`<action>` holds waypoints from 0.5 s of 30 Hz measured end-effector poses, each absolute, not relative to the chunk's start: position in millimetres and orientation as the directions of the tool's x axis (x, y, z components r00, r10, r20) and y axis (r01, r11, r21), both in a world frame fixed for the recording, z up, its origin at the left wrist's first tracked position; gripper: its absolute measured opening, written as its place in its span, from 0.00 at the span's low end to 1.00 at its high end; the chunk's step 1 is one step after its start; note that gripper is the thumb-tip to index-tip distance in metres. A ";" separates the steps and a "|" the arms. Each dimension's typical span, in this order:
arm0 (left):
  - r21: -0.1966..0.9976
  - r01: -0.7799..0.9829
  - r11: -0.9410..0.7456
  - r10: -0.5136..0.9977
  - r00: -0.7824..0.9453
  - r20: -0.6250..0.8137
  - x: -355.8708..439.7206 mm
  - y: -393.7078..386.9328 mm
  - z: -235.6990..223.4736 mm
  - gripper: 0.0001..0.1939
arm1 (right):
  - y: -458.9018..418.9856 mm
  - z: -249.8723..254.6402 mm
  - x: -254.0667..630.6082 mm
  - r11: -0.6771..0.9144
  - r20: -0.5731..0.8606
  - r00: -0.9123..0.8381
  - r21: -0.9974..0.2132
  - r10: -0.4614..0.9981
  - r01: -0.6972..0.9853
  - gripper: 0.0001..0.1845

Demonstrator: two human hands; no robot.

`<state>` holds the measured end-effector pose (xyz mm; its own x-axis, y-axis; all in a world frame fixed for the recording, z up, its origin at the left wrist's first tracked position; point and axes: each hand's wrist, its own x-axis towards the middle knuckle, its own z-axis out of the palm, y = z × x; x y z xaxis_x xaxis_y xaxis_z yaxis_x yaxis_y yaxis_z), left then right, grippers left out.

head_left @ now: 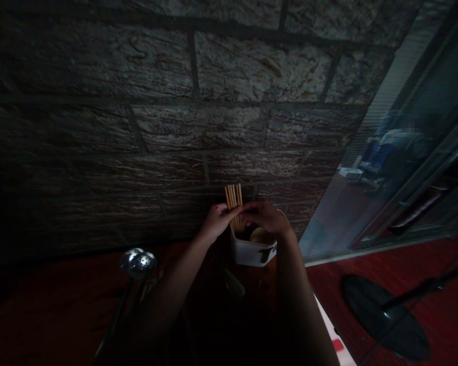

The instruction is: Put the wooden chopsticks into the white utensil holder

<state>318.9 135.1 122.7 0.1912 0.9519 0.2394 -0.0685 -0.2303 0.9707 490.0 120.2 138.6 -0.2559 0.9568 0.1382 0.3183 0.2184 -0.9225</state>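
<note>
Several light wooden chopsticks (234, 195) stand upright in a bundle, their lower ends inside a white container (250, 253) with a dark mark on its front. My left hand (216, 221) is closed around the bundle from the left, thumb across the front. From the right, my right hand (266, 215) reaches over the container's rim, and its fingertips pinch at the chopsticks beside my left thumb. Beneath that hand, a pale rounded thing (260, 235) lies in the container; its kind is unclear.
Two shiny perforated ladles (143, 264) lie to the left on the dark red surface. A spoon-like utensil (233, 283) rests in front of the container. Behind rises a brick-patterned wall (198, 127). On the right are a glass panel (339, 203) and a round black stand base (385, 317).
</note>
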 end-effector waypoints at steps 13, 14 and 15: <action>0.958 -0.033 -0.286 0.940 0.181 0.288 314.5 136.9 114.8 0.23 | 121.0 137.2 486.7 0.214 0.147 -0.270 -0.947 0.952 0.240 0.15; 0.957 -0.030 -0.289 0.940 0.180 0.290 314.7 137.4 114.1 0.22 | 121.2 136.7 486.7 0.214 0.147 -0.274 -0.948 0.951 0.237 0.15; 0.956 -0.027 -0.292 0.939 0.180 0.292 314.8 137.8 113.7 0.22 | 121.4 136.3 486.8 0.214 0.148 -0.274 -0.949 0.950 0.231 0.15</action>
